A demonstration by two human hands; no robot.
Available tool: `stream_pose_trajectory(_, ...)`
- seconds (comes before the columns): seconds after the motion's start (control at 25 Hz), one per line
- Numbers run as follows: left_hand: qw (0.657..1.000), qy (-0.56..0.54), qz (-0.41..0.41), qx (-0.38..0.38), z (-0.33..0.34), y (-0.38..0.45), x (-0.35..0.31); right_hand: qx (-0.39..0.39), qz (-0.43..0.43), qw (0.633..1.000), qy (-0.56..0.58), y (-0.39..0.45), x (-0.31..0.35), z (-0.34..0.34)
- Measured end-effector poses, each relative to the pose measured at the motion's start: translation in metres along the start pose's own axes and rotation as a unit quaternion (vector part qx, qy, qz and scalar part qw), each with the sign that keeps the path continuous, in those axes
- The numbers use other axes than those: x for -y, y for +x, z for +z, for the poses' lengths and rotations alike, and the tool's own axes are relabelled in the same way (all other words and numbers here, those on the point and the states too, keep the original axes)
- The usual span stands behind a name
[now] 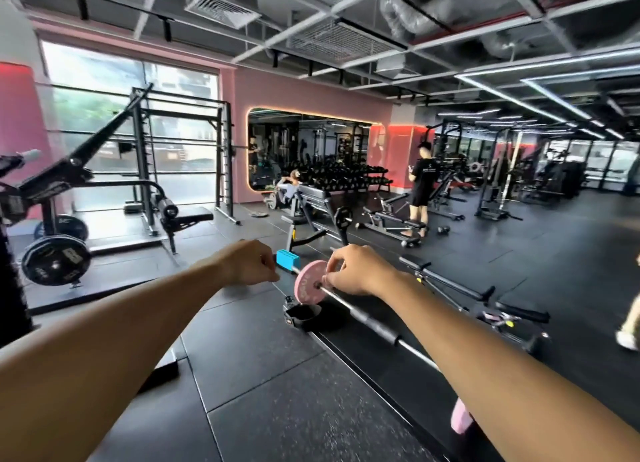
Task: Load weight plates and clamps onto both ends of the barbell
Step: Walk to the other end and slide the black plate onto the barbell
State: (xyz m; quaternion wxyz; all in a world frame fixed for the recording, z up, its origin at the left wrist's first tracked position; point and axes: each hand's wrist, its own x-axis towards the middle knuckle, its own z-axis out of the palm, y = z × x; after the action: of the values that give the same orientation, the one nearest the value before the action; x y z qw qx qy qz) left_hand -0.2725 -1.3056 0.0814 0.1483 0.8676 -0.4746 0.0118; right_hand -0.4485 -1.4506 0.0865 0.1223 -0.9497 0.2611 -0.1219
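Now round pink plate (309, 282) on steel barbell (349, 306)

Barbell's (367, 318) near end behind right forearm (485, 354).

Pink walls (304, 87), lit mirror (311, 150), tall windows (114, 115); black rubber floor (263, 375), ceiling light strips (519, 91)

barbell (341, 297): we saw bright polished metal
pink plate (306, 285): looked matt, smooth to us
floor (263, 375): we saw dull speckled rubber
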Motion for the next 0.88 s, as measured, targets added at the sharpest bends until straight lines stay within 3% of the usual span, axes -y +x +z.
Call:
stream_pose_trajectory(0.28, 0.99, -0.004, -0.105, -0.091, 0.023, 0.16, 0.055, 0.02, -0.091, 0.995, 0.031, 0.205, -0.054, 0.028)
stream_pose_trajectory(0.68, 0.957, 0.028, -0.257, -0.132, 0.038, 0.348, 0.12, 0.089, -0.24, 0.965, 0.052, 0.477, -0.092, 0.058)
stream_pose_trajectory(0.88, 0.94, 0.035, -0.312, -0.134, 0.055, 0.421, 0.187, 0.123, -0.28, 0.95, 0.064, 0.594, -0.083, 0.1)
